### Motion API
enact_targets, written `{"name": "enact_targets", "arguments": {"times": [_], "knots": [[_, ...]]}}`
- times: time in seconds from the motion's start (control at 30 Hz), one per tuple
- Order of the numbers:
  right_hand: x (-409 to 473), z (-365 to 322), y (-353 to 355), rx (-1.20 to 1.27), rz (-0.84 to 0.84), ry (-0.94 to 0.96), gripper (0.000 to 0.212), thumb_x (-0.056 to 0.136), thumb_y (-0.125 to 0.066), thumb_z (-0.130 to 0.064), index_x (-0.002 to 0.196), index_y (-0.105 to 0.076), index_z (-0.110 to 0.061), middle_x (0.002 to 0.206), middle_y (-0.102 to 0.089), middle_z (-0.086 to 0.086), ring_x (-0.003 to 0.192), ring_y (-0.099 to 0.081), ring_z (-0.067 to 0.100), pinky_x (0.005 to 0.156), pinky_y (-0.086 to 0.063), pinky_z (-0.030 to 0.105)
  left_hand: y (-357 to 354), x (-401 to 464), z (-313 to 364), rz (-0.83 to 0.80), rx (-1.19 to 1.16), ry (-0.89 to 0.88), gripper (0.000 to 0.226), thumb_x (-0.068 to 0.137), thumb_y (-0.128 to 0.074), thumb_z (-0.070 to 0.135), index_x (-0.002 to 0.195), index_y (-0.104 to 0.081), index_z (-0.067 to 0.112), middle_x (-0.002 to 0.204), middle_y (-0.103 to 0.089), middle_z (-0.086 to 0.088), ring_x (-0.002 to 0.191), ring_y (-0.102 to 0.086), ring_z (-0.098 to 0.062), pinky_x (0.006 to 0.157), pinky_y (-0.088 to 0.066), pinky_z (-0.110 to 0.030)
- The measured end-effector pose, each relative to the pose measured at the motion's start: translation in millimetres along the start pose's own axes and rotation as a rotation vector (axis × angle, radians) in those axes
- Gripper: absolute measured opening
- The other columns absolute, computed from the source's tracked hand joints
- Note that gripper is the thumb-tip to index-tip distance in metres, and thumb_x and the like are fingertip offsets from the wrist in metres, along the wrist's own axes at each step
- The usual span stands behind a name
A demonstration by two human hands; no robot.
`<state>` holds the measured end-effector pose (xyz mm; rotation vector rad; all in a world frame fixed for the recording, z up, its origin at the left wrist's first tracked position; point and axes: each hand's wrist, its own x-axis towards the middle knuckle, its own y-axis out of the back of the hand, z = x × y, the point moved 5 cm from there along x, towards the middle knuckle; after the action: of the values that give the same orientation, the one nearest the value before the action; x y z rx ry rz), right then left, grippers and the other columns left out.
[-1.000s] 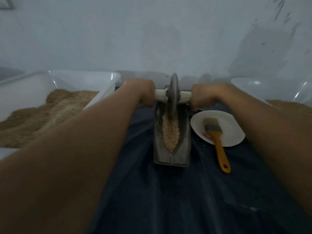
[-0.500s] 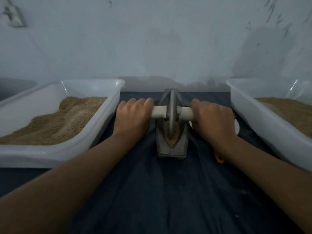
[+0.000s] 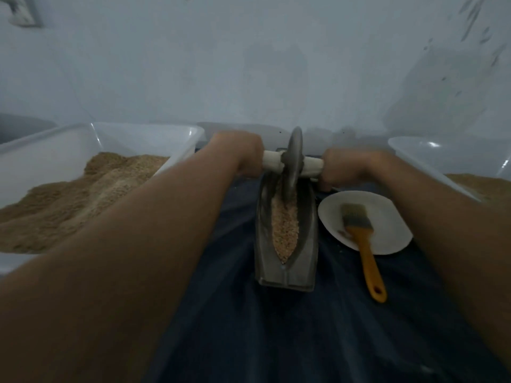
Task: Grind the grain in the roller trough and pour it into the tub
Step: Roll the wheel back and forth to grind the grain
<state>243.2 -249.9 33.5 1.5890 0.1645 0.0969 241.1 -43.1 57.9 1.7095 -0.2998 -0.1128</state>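
Observation:
A grey metal roller trough (image 3: pixel 307 244) lies lengthwise on the dark cloth, with pale grain (image 3: pixel 284 230) along its groove. The roller's metal disc (image 3: pixel 293 161) stands at the trough's far end. My left hand (image 3: pixel 243 156) grips the white axle handle (image 3: pixel 272 160) on the left of the disc. My right hand (image 3: pixel 343 170) grips the handle on the right. A white tub (image 3: pixel 143 139) heaped with brown ground grain sits at the left. Another white tub (image 3: pixel 431 158) with grain sits at the right.
A white paper plate (image 3: pixel 387 230) lies just right of the trough, with a yellow-handled brush (image 3: pixel 365 244) across it and onto the dark blue cloth (image 3: pixel 276 327). A pale wall rises close behind everything.
The roller has gone from the trough's near half back to its far end, with both arms stretched out. The grain, plate and brush have come back into sight.

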Motion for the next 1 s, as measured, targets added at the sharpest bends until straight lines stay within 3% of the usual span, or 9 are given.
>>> {"name": "enact_targets", "arguments": {"times": [0.1, 0.2, 0.3, 0.47, 0.53, 0.7, 0.83, 0.93, 1.0], "knots": [[-9, 5, -7, 0.059, 0.000, -0.010, 0.019, 0.071, -0.077, -0.026, 0.076, -0.066, -0.012, 0.066, -0.066, 0.004, 0.051, -0.058, 0.020, 0.046, -0.042, 0.026, 7, 2, 5, -0.021, 0.048, -0.039, 0.034, 0.074, -0.072, 0.035, 0.106, -0.067, 0.024, 0.094, -0.068, -0.003, 0.078, -0.063, -0.025, 0.074, -0.050, -0.036], [-29, -2, -9, 0.009, 0.104, 0.001, 0.018, 0.078, -0.075, -0.033, 0.083, -0.064, -0.019, 0.076, -0.066, 0.001, 0.062, -0.063, 0.017, 0.050, -0.044, 0.027, 5, -21, 7, 0.160, 0.116, -0.048, 0.033, 0.081, -0.067, 0.037, 0.111, -0.069, 0.025, 0.097, -0.069, -0.003, 0.084, -0.064, -0.028, 0.069, -0.043, -0.037], [-62, -14, -7, -0.162, 0.335, -0.016, 0.019, 0.078, -0.072, -0.041, 0.086, -0.061, -0.027, 0.074, -0.059, -0.006, 0.061, -0.056, 0.015, 0.048, -0.036, 0.028, -5, -58, 9, 0.383, 0.091, -0.030, 0.018, 0.087, -0.064, 0.030, 0.104, -0.068, 0.026, 0.097, -0.071, -0.005, 0.089, -0.069, -0.031, 0.065, -0.039, -0.036], [-131, -50, -10, -0.337, 0.851, 0.132, 0.018, 0.075, -0.068, -0.009, 0.074, -0.050, -0.014, 0.055, -0.050, 0.005, 0.041, -0.041, 0.022, 0.044, -0.025, 0.025, -27, -126, 9, 0.654, -0.031, -0.014, 0.014, 0.077, -0.072, 0.015, 0.085, -0.059, 0.016, 0.074, -0.066, -0.007, 0.064, -0.061, -0.032, 0.054, -0.039, -0.035], [-141, -53, -11, -0.335, 0.913, 0.148, 0.019, 0.075, -0.065, -0.002, 0.073, -0.049, -0.012, 0.054, -0.050, 0.007, 0.040, -0.040, 0.021, 0.044, -0.025, 0.023, -30, -135, 8, 0.717, -0.035, -0.011, 0.017, 0.075, -0.073, 0.011, 0.082, -0.058, 0.015, 0.070, -0.064, -0.007, 0.061, -0.059, -0.031, 0.054, -0.038, -0.034], [-123, -41, -11, -0.324, 0.803, 0.087, 0.021, 0.076, -0.070, -0.017, 0.075, -0.049, -0.017, 0.055, -0.040, -0.001, 0.045, -0.034, 0.021, 0.047, -0.021, 0.025, -31, -113, 7, 0.625, -0.002, 0.021, 0.011, 0.084, -0.068, 0.026, 0.090, -0.060, 0.020, 0.079, -0.068, -0.004, 0.070, -0.064, -0.029, 0.059, -0.044, -0.034], [-70, -29, -3, -0.279, 0.446, 0.019, 0.019, 0.077, -0.069, -0.042, 0.079, -0.056, -0.028, 0.064, -0.047, -0.006, 0.053, -0.044, 0.014, 0.047, -0.026, 0.025, -24, -71, 0, 0.488, 0.005, 0.023, 0.015, 0.083, -0.063, 0.032, 0.095, -0.068, 0.025, 0.091, -0.071, -0.007, 0.084, -0.069, -0.035, 0.065, -0.044, -0.037], [-29, -17, 1, -0.129, 0.171, 0.004, 0.017, 0.078, -0.075, -0.032, 0.081, -0.062, -0.020, 0.073, -0.061, -0.001, 0.060, -0.058, 0.016, 0.050, -0.040, 0.025, -17, -28, -5, 0.232, 0.013, 0.005, 0.034, 0.081, -0.065, 0.039, 0.111, -0.069, 0.024, 0.107, -0.071, -0.007, 0.098, -0.068, -0.033, 0.072, -0.043, -0.037], [-11, -9, 1, -0.024, 0.057, -0.008, 0.017, 0.076, -0.078, -0.022, 0.078, -0.062, -0.015, 0.068, -0.063, 0.001, 0.055, -0.058, 0.016, 0.049, -0.041, 0.023, -10, -8, -5, 0.065, -0.034, 0.000, 0.036, 0.075, -0.069, 0.038, 0.107, -0.069, 0.023, 0.099, -0.069, -0.007, 0.088, -0.067, -0.030, 0.073, -0.045, -0.034]]}}
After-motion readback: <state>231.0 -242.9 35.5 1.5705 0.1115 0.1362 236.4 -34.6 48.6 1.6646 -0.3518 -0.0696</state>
